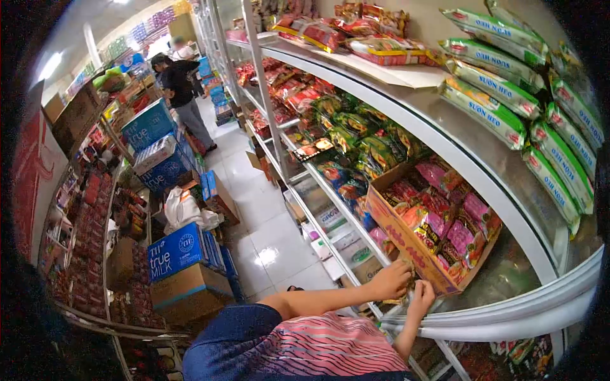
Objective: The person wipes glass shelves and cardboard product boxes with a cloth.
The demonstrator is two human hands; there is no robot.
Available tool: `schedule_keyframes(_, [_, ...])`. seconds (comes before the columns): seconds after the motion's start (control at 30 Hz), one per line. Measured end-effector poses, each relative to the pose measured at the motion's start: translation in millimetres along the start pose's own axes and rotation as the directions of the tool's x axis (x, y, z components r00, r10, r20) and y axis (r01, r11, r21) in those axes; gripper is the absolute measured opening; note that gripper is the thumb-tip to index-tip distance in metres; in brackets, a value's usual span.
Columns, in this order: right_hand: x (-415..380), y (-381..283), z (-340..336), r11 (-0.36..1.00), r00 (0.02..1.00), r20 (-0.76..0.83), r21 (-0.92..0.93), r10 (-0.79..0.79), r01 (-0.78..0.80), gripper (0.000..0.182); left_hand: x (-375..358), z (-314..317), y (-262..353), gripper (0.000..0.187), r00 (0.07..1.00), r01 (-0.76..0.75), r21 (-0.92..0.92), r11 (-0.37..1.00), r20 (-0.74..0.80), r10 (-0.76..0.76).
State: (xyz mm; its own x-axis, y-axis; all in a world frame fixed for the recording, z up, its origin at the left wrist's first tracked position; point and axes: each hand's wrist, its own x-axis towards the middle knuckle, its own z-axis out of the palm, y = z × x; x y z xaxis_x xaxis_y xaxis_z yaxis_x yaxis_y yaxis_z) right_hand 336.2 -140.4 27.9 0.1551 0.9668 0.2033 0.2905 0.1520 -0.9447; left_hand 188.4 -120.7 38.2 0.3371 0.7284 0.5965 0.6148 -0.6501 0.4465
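Both hands work at the lower near corner of one open cardboard carton point(406, 244) of snack packets standing on a middle shelf point(356, 219). Left hand point(393, 279) rests with fingers curled over the carton's bottom corner; right hand point(422, 297), just beside it, pinches a small packet point(412, 284) whose print is too small to read. Carton long axis runs from the near corner up and away along the shelf, open top tilted toward the aisle; pink and red packets fill it, and the side lettering is unreadable. Upper right, at least eight green packs point(486, 111) read "SUON HEO". Across the aisle, one blue carton point(176, 251) reads "TH true MILK". One person point(181, 95) stands farther down the aisle.
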Motion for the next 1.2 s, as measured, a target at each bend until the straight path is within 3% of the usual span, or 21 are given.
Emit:
schedule_keyframes(0.03, [1.5,1.5,0.3,1.000,1.000,0.010,0.002,-0.007,0.007,0.013,0.2,-2.1,0.0,0.027,0.993,-0.114,-0.020,0.993,-0.033,0.113])
schedule_keyframes(0.13, [-2.2,-1.5,2.8,1.000,1.000,-0.007,0.000,-0.003,0.003,0.013,8.6,-44.8,-21.2,0.025,0.990,-0.129,0.115,0.985,-0.042,0.135])
schedule_keyframes(0.2, [-1.4,7.3,4.1,0.996,1.000,-0.016,0.088,-0.005,0.007,0.014,-13.7,-42.1,-85.2,0.024,0.992,0.126,0.099,0.987,-0.041,-0.122])
schedule_keyframes(0.27, [-4.6,-6.0,3.8,0.998,1.000,-0.010,0.070,0.011,-0.011,0.014,-6.6,-76.7,-108.3,0.019,0.912,0.399,0.120,0.909,-0.154,-0.380])
schedule_keyframes(0.37, [-5.5,-14.4,2.6,0.998,0.998,0.021,0.025,0.052,-0.052,0.013,-15.2,-93.8,-137.4,0.022,0.851,0.492,0.166,0.855,-0.300,-0.431])
schedule_keyframes(0.47, [-5.0,-0.6,3.5,1.000,0.998,0.069,-0.005,-0.001,0.002,0.016,-13.2,-83.8,-130.0,0.021,0.779,0.474,0.165,0.865,-0.536,-0.325])
schedule_keyframes(0.6, [-5.2,-4.9,5.0,0.998,0.997,0.077,-0.061,-0.004,0.008,0.015,-3.6,-48.6,-84.2,0.017,0.892,0.425,0.070,0.902,-0.203,-0.404])
schedule_keyframes(0.67, [-4.4,-4.8,3.4,0.996,0.995,0.104,-0.091,-0.003,0.013,0.014,6.0,-40.9,-28.5,0.020,0.887,0.387,0.123,0.914,0.222,-0.406])
schedule_keyframes(0.7, [-4.6,-3.9,4.3,1.000,0.996,0.085,-0.018,-0.012,0.014,0.014,-6.1,-15.2,-20.5,0.021,0.965,0.149,-0.006,0.989,0.217,-0.145])
schedule_keyframes(0.73, [-3.5,-1.1,4.2,0.999,0.998,0.064,0.051,-0.021,0.018,0.014,-23.1,8.1,-11.5,0.022,0.977,-0.103,-0.131,0.986,0.175,0.125])
schedule_keyframes(0.77, [-0.4,8.1,3.9,0.992,0.993,0.070,0.084,-0.098,0.092,0.014,-38.0,16.7,4.8,0.025,0.941,-0.158,-0.155,0.975,0.274,0.197])
schedule_keyframes(0.83, [-0.5,9.2,1.6,0.991,0.998,0.052,0.132,-0.047,0.040,0.015,-48.8,12.3,25.6,0.028,0.881,-0.232,-0.205,0.951,0.370,0.295])
schedule_keyframes(0.9, [-1.7,-3.5,-3.4,0.963,0.999,0.042,0.267,0.033,-0.043,0.016,-56.5,-12.3,27.1,0.026,0.973,-0.106,-0.330,0.938,0.162,0.167])
schedule_keyframes(0.93, [-3.8,-29.9,-8.0,0.961,0.995,0.100,0.271,0.020,-0.047,0.015,-54.0,-25.9,17.2,0.028,0.983,-0.171,-0.265,0.949,0.021,0.183])
schedule_keyframes(0.97, [-9.7,-55.5,-9.3,0.967,0.992,0.122,0.248,0.034,-0.064,0.013,-45.6,-46.9,3.8,0.030,0.992,-0.093,-0.319,0.943,0.056,0.117])
schedule_keyframes(1.0, [-11.9,-80.7,-12.6,0.970,0.988,0.149,0.229,0.045,-0.079,0.011,-26.2,-86.4,4.0,0.032,0.998,-0.066,-0.233,0.970,0.001,0.068])
schedule_keyframes(1.03, [-7.7,-107.0,-23.4,0.982,0.974,0.142,0.092,-0.177,0.165,0.008,-9.3,-116.5,-1.3,0.033,0.978,-0.084,-0.169,0.982,-0.200,0.050])
schedule_keyframes(1.07, [-4.4,-132.6,-37.2,0.916,0.907,0.169,-0.048,-0.385,0.398,0.006,20.1,-162.4,7.0,0.033,0.929,-0.182,-0.093,0.979,-0.341,0.140])
schedule_keyframes(1.13, [-2.2,-173.6,-64.8,0.804,0.804,-0.008,0.019,-0.594,0.594,0.010,66.4,-237.6,17.8,0.032,0.788,-0.253,0.131,0.959,-0.547,0.283])
schedule_keyframes(1.17, [-4.8,-205.0,-76.1,0.722,0.740,-0.049,0.188,-0.670,0.666,0.023,86.6,-267.0,36.4,0.031,0.714,-0.229,0.194,0.954,-0.633,0.300])
schedule_keyframes(1.2, [-0.7,-219.5,-90.2,0.523,0.522,-0.045,-0.010,-0.852,0.852,0.034,105.6,-291.8,43.3,0.033,0.658,-0.272,0.244,0.931,-0.659,0.365])
